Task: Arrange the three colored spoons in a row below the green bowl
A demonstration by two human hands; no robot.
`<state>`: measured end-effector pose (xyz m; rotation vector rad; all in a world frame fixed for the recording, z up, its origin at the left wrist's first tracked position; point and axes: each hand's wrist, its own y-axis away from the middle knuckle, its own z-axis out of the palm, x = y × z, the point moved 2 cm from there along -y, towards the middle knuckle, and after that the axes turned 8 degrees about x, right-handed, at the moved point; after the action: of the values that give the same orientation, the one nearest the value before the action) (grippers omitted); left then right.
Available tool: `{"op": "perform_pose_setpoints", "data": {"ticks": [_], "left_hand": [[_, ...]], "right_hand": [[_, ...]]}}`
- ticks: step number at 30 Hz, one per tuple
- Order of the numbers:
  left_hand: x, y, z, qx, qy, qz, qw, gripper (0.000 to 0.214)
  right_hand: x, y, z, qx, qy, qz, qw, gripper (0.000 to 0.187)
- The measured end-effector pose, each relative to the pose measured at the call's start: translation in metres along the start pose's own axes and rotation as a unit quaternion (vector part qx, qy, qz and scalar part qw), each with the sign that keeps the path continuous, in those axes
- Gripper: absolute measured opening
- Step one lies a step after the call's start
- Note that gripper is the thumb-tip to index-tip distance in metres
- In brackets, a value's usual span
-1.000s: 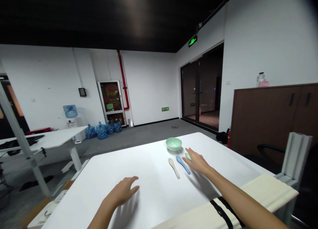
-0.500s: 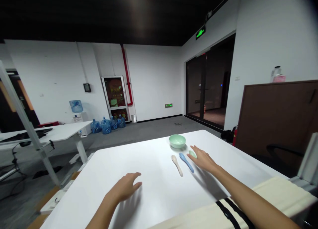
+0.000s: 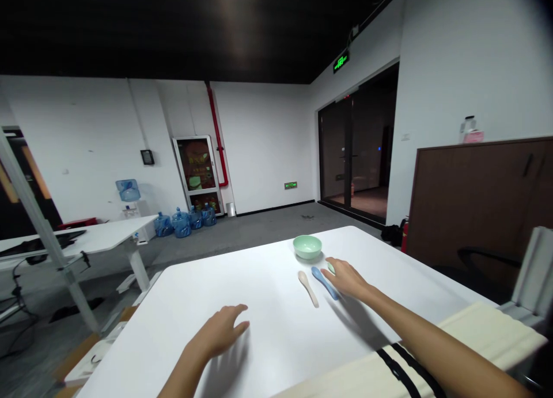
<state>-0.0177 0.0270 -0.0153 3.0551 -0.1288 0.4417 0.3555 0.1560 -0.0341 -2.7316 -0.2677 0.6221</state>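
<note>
My right hand [image 3: 349, 278] is over the green spoon [image 3: 330, 268], thumb and fingers apart on either side of its bowl end; the rest of that spoon is hidden under the hand. Just left of it lies a blue spoon [image 3: 319, 276], close to my thumb. Further left is a beige spoon [image 3: 307, 287], roughly parallel to the blue one. Behind the spoons a light green bowl [image 3: 307, 248] stands upright. My left hand [image 3: 224, 330] hovers above the table's left part, thumb and fingers spread, holding nothing.
The white table [image 3: 268, 294] has a cream cloth with black stripes [image 3: 371, 369] along its near right edge. A brown cabinet [image 3: 470, 202] stands at the right. Across the room are blue water bottles [image 3: 181, 222] and another white table [image 3: 116, 231] at left.
My right hand has moved slightly left and closer around the green spoon, covering more of it. My left hand has barely shifted. The spoons and bowl lie where they were.
</note>
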Motion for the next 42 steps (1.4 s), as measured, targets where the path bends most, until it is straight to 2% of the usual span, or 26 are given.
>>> {"op": "perform_pose_setpoints", "data": {"ticks": [4, 8, 13, 16, 20, 24, 27, 31, 36, 42], "left_hand": [[0.001, 0.001, -0.001, -0.008, 0.005, -0.001, 1.0, 0.058], [0.0, 0.001, 0.0, -0.006, 0.005, -0.004, 1.0, 0.059], [-0.002, 0.0, 0.001, 0.002, 0.007, -0.001, 1.0, 0.059], [-0.002, 0.0, 0.003, 0.004, 0.01, -0.003, 1.0, 0.059], [-0.001, -0.001, 0.003, 0.006, 0.007, 0.0, 1.0, 0.058], [-0.001, 0.0, 0.003, 0.006, 0.013, 0.002, 1.0, 0.058], [0.0, 0.001, 0.002, 0.004, 0.008, 0.003, 1.0, 0.058], [0.0, 0.002, 0.001, 0.0, 0.008, -0.002, 1.0, 0.058], [-0.001, 0.001, 0.002, -0.002, 0.016, -0.012, 1.0, 0.057], [-0.001, -0.001, 0.002, -0.003, 0.023, -0.021, 1.0, 0.058]], "right_hand": [[-0.021, -0.009, 0.003, -0.064, 0.034, 0.016, 0.997, 0.042], [-0.037, -0.014, 0.023, -0.139, 0.074, 0.014, 0.987, 0.034], [-0.04, -0.012, 0.056, -0.193, 0.095, 0.031, 0.976, 0.029], [-0.037, -0.008, 0.066, -0.205, 0.095, 0.037, 0.973, 0.02], [-0.036, -0.011, 0.066, -0.187, 0.076, 0.021, 0.979, 0.016], [-0.04, -0.037, 0.054, -0.128, 0.046, -0.009, 0.991, 0.022], [-0.039, -0.067, 0.041, -0.065, 0.054, 0.008, 0.996, 0.026], [-0.031, -0.102, 0.032, 0.0, 0.083, 0.066, 0.994, 0.028], [-0.013, -0.126, 0.041, 0.008, 0.107, 0.128, 0.986, 0.03], [0.003, -0.136, 0.065, 0.008, 0.094, 0.164, 0.982, 0.041]]}}
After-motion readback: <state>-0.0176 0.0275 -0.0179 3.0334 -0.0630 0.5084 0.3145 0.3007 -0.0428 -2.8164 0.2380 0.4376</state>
